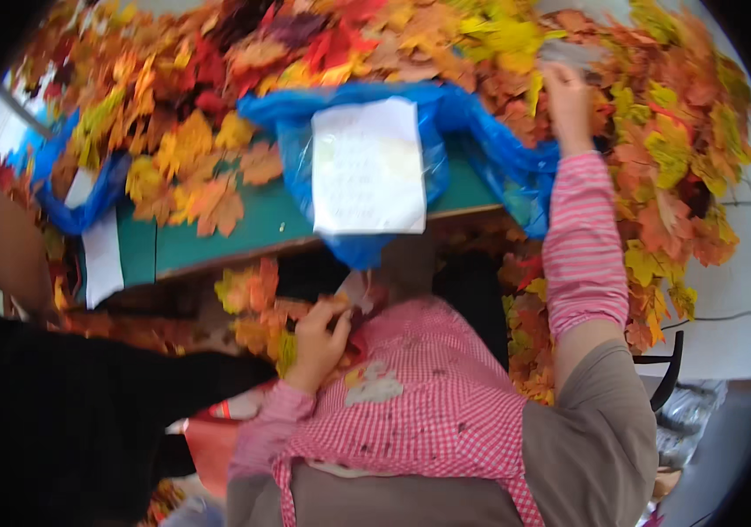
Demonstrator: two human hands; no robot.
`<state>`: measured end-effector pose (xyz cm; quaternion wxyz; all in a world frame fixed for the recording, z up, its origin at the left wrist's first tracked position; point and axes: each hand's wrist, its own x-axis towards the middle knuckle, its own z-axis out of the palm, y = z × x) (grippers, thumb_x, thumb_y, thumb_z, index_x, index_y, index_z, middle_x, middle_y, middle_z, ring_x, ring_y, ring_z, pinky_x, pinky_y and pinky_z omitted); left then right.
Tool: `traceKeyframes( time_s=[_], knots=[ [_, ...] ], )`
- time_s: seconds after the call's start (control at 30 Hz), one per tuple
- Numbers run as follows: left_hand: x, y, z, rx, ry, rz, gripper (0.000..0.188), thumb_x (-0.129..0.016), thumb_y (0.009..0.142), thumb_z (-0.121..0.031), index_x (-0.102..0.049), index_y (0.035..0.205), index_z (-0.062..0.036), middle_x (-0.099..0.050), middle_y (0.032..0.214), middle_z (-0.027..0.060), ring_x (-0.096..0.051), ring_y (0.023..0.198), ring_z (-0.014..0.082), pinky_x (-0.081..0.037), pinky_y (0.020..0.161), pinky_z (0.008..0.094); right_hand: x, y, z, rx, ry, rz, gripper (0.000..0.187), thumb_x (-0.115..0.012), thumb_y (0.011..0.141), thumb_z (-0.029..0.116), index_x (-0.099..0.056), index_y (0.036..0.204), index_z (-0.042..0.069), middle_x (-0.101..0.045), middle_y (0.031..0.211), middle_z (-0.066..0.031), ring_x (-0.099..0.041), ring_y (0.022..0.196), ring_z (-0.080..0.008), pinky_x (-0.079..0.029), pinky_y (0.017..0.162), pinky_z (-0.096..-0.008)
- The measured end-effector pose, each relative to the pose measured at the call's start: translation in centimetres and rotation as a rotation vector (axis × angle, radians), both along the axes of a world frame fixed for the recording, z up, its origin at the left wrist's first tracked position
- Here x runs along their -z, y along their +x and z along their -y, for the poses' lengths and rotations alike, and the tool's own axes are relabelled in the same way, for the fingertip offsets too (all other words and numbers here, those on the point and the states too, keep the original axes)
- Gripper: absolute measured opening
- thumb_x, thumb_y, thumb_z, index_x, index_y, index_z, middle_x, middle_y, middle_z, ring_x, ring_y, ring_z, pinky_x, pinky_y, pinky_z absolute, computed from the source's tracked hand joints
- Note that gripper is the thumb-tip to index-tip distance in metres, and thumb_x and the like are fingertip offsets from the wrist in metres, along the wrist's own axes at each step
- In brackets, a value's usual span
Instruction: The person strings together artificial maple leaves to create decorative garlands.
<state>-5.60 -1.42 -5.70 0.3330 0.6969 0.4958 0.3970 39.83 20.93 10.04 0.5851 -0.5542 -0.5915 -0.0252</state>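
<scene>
My left hand is held close to my chest, over a pink checked apron. Its fingers are closed on a bunch of orange and yellow fake maple leaves. My right hand, in a pink striped sleeve, reaches far up into a big heap of autumn-coloured leaves. Its fingertips touch a greyish clear piece among the leaves, and the grip itself is hidden. Between my hands lies a blue plastic bag bearing a white paper sheet.
The leaves and bags lie on a green table. A second blue bag with a white slip lies at the left. Another person in a black sleeve stands close on my left. A dark chair is at the lower right.
</scene>
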Motion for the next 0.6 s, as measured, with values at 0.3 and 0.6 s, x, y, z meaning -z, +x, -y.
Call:
traceKeyframes(
  time_s=[0.3,0.6],
  knots=[
    [0.2,0.6,-0.2,0.102,-0.032,-0.022,0.019,-0.069,0.082,-0.011,-0.07,0.1,-0.0061,-0.069,0.086,0.0159,-0.069,0.079,0.0328,-0.055,0.071,0.0392,1.0,-8.8,11.1,-0.531,-0.328,-0.23,0.007,-0.057,0.097,0.01,-0.062,0.094,0.005,-0.063,0.086,-0.0001,-0.056,0.078,-0.0066,-0.046,0.07,-0.0228],
    [-1.8,1.5,0.9,0.081,0.119,-0.305,0.014,-0.067,0.08,-0.011,-0.069,0.093,-0.0066,-0.068,0.087,0.0125,-0.067,0.076,0.0335,-0.054,0.066,0.0398,7.6,-21.9,19.0,-0.776,-0.774,0.117,0.014,-0.061,0.089,0.007,-0.06,0.101,-0.001,-0.063,0.085,-0.0116,-0.064,0.078,-0.0189,-0.05,0.072,-0.0294]
  ],
)
